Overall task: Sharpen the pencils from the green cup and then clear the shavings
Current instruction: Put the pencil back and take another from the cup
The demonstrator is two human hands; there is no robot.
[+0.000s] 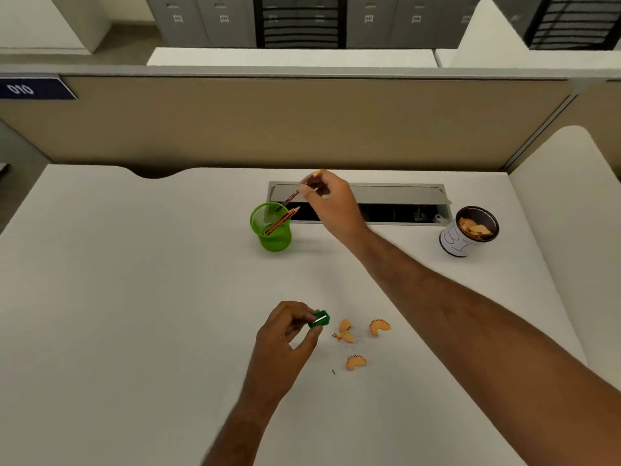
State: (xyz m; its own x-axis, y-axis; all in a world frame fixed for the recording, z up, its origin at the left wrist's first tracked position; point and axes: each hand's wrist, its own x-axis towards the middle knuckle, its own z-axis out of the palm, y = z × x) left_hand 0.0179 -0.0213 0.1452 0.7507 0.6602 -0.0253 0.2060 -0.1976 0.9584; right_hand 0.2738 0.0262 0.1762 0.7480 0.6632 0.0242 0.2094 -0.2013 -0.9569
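Head: right hand (327,200) pinches pencil (291,198); left hand (289,334) pinches sharpener (320,319).

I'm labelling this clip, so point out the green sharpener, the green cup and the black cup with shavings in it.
green sharpener (320,319): head view, on its top face beside the blade.
green cup (276,240): head view, on the front mesh wall.
black cup (454,242): head view, on the white paper wrapped round its side.

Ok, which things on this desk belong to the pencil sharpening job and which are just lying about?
In the job: green cup, pencil in right hand, sharpener in left hand, shavings, black cup of shavings.
Lying about: cable tray, 010 label.
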